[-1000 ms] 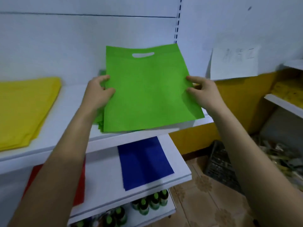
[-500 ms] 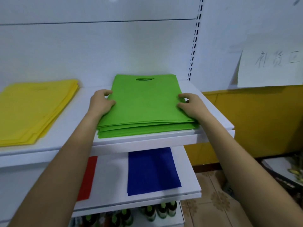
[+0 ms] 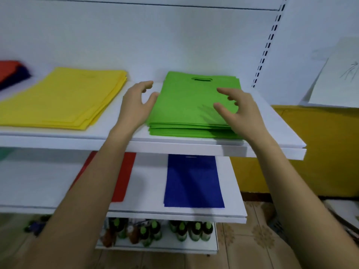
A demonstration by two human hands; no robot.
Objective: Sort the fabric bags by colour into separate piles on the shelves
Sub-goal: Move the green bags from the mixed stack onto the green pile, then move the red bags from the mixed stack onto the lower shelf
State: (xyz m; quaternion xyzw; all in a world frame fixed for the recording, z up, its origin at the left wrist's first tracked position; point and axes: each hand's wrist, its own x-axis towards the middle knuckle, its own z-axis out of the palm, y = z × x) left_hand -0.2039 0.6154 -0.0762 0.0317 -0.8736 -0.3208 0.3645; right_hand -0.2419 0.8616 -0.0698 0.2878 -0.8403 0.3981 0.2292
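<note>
Green rectangular bags [image 3: 192, 105] lie stacked, left hand [image 3: 134, 107] and right hand [image 3: 241, 113] grip released.

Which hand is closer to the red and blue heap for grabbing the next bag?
Left, probably. The left hand is open beside the green pile, nearer the red and blue heap past the yellow pile. The right hand, also open, is over the green pile, farther away.
</note>
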